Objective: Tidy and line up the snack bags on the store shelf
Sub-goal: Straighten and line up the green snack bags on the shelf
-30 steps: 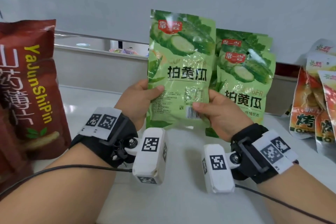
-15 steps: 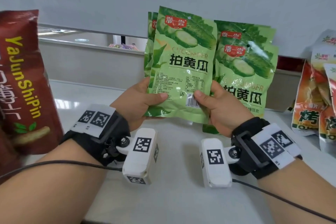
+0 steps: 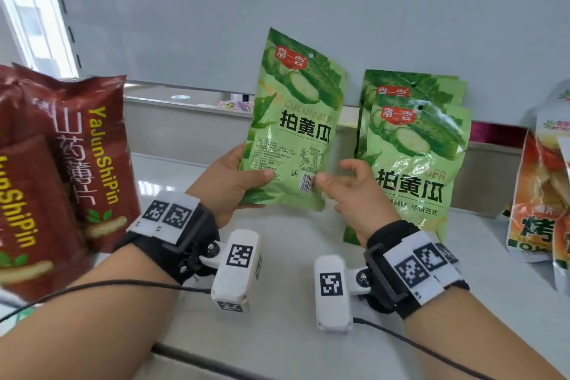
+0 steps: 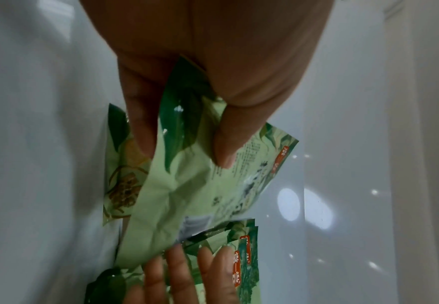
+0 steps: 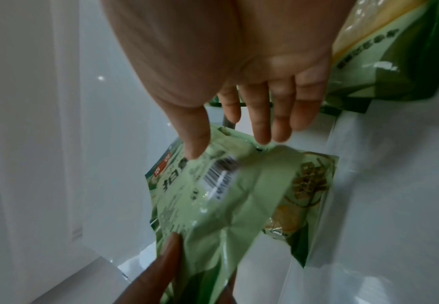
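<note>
My left hand point(image 3: 246, 173) holds a green cucumber snack bag point(image 3: 296, 133) upright above the white shelf point(image 3: 293, 271), thumb on its front near the lower left edge. The left wrist view shows thumb and finger of this hand point(image 4: 182, 144) pinching the bag point(image 4: 177, 195) at its bottom. My right hand point(image 3: 342, 182) is beside the bag's lower right corner with its fingers spread. In the right wrist view only the thumb of this hand point(image 5: 239, 127) touches the bag point(image 5: 226, 205), by the barcode. A stack of matching green bags point(image 3: 413, 145) leans against the back wall to the right.
Dark red bags point(image 3: 92, 148) stand at the left, close to my left forearm. Orange and white bags point(image 3: 536, 194) lie at the far right. Bare shelf lies between the red bags and the green stack, under my hands.
The held green bag has moved left, away from the green stack. My right hand has loosened from gripping its lower right corner and opened its fingers. The left hand keeps its hold.
</note>
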### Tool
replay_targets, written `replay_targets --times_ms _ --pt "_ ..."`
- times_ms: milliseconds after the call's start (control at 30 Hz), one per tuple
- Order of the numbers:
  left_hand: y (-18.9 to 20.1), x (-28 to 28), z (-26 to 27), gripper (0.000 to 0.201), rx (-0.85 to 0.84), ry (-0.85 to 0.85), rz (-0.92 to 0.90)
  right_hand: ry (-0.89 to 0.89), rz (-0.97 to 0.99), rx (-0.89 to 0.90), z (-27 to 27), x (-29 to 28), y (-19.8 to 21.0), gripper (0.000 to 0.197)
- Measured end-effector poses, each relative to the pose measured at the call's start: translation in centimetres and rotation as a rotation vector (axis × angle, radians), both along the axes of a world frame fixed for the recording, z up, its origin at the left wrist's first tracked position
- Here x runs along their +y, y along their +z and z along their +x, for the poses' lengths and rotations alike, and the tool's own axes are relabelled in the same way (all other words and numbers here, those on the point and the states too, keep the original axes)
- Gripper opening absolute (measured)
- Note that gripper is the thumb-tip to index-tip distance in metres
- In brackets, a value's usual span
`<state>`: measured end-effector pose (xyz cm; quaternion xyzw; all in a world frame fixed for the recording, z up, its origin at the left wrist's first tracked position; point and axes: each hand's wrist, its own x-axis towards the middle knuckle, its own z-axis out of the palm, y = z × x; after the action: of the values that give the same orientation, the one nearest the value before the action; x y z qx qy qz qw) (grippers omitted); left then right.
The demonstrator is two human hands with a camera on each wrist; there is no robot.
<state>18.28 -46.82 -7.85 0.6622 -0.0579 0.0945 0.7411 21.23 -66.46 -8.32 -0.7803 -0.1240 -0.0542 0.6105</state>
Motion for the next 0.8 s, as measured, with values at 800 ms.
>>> replay_targets --times_ms 800 --pt "-1.5 4.3 -2.8 0.067 0.164 0.498 0.096 0.049 0.035 0.122 0.4 3.2 1.2 0.054"
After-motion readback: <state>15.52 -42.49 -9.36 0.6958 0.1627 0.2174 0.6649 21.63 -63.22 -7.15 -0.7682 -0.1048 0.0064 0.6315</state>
